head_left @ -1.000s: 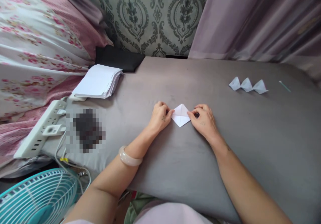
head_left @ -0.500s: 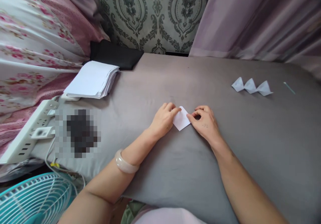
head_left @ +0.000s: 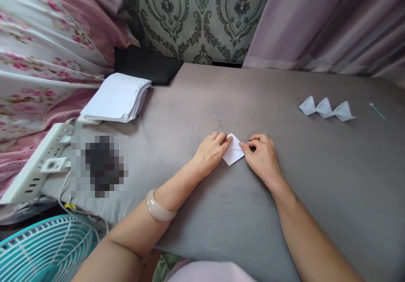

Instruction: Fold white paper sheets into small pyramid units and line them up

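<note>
A small white folded piece of paper (head_left: 233, 152) lies on the grey cloth with its corners pointing up and down, a crease line running across it. At its left side, the fingers of my left hand (head_left: 211, 152) press on the upper left edge. The thumb and forefinger of my right hand (head_left: 262, 157) pinch its right corner. Part of the paper is hidden under the left fingers. Farther off to the right stand three joined paper peaks (head_left: 325, 108), white and folded.
A thin pale stick (head_left: 377, 111) lies at the far right. On the left are a stack of white paper (head_left: 114, 96), a black flat case (head_left: 148, 65), a power strip (head_left: 30, 170) with plugs, a blurred dark object (head_left: 104, 164) and a turquoise fan (head_left: 47, 248).
The view has shifted slightly, so the table items sit a little differently. Both hands stay at the paper; the left fingers lie a bit farther over it, and the crease shows more clearly.
</note>
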Demonstrator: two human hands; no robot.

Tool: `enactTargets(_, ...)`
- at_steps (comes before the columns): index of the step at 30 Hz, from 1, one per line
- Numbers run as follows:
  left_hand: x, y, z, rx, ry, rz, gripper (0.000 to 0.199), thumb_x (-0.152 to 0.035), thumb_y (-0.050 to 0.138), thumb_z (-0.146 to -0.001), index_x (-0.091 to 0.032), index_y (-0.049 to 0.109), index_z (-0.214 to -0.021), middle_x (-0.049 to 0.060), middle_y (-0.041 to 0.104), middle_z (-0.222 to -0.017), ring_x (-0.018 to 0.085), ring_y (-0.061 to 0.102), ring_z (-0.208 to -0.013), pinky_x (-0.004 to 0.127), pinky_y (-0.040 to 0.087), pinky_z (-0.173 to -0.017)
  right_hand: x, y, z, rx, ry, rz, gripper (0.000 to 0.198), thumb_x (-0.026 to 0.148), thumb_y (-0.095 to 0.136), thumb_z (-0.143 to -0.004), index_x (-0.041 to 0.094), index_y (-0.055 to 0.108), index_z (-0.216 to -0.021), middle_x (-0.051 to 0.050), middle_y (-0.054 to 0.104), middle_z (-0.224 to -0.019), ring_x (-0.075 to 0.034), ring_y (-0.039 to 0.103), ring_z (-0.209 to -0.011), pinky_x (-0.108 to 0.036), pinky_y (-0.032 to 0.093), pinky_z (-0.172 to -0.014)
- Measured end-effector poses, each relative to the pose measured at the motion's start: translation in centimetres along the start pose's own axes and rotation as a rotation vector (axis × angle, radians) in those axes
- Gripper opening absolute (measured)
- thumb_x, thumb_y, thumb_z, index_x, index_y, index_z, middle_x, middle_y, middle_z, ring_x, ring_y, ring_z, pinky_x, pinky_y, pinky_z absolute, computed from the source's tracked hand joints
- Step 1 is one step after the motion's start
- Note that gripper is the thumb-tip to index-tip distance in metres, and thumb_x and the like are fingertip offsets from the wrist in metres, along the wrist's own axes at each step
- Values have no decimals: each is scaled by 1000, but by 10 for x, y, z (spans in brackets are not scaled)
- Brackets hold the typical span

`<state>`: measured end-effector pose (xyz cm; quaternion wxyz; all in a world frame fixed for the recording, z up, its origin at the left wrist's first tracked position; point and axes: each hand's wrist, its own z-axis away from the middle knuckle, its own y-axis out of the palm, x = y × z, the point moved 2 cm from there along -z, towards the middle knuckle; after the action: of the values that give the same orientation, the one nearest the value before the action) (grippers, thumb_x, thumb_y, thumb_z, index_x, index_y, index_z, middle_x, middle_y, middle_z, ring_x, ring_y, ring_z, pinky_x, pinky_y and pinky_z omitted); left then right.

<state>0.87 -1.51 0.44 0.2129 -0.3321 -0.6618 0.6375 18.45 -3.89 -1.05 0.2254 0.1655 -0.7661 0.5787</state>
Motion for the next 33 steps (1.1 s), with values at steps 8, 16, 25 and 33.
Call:
enactTargets(8,2,0,0,11,-13,45,41,-9,30,-95,-15,43,-133,13,55,-116,21,48,-95,34,44,-85,3,0,1,1,-1,11,28,43,59,-82,21,64,-66,-11,63,-100,-26,56,-90,-44,45,-85)
enactTargets(16,5,2,-2,26,-7,37,42,-9,30,-94,-14,45,-133,14,54,-118,22,48,-95,35,43,-88,-11,-21,-2,-70,189,-460,27,41,59,-82,19,65,-96,-7,70,-91,-19,65,-82,-36,51,-77)
enactTargets(25,3,-1,-1,27,7,15,42,-9,28,-95,-12,45,-133,15,55,-117,23,48,-95,37,43,-88,17,-41,16,164,-164,58,30,19,48,-84,26,74,-98,-4,71,-96,-23,60,-93,-36,48,-77)
enactTargets(33,2,0,0,9,15,23,44,-7,29,-93,-13,43,-134,15,54,-117,22,48,-95,37,43,-87,16,-43,20,253,-165,164,37,17,46,-84,27,71,-108,-4,69,-100,-22,60,-94,-34,45,-73)
